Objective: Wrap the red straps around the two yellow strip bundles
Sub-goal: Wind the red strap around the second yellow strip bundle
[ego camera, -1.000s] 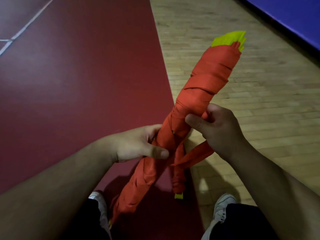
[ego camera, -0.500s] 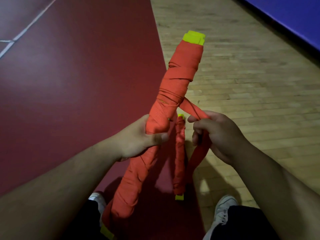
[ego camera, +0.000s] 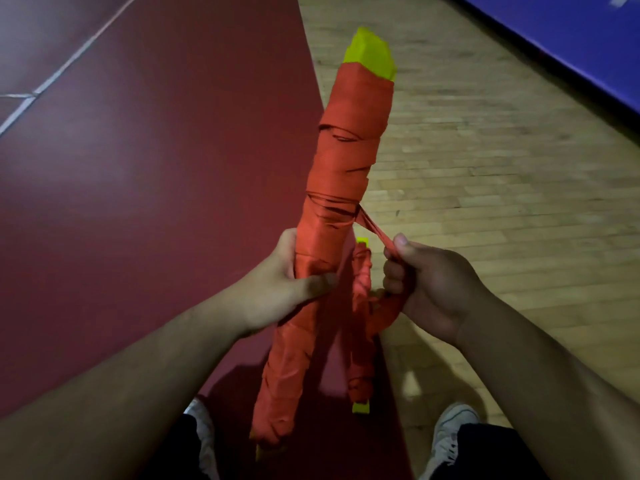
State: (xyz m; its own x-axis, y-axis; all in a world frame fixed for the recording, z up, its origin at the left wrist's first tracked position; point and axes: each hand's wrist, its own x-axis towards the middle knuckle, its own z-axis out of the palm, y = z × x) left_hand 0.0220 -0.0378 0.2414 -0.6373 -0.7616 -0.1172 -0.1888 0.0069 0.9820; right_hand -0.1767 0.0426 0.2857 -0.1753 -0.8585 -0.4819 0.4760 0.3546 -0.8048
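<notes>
My left grip [ego camera: 277, 292] is clasping the big yellow bundle [ego camera: 346, 161], upright, round its wrapped middle; my right grip [ego camera: 426, 282] is pinching the red strap [ego camera: 370, 225] taut off its side. By slackening that pull I'd be risking the turns loosening. The smaller bundle [ego camera: 362, 299] is hanging between my hands.

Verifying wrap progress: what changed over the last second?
The large red-wrapped yellow strip bundle swung from leaning right to near-upright. The right hand drew off the bundle, pinching the loose red strap and pulling it taut rightward. The left hand keeps its grip mid-bundle; the smaller wrapped bundle still hangs alongside.
</notes>
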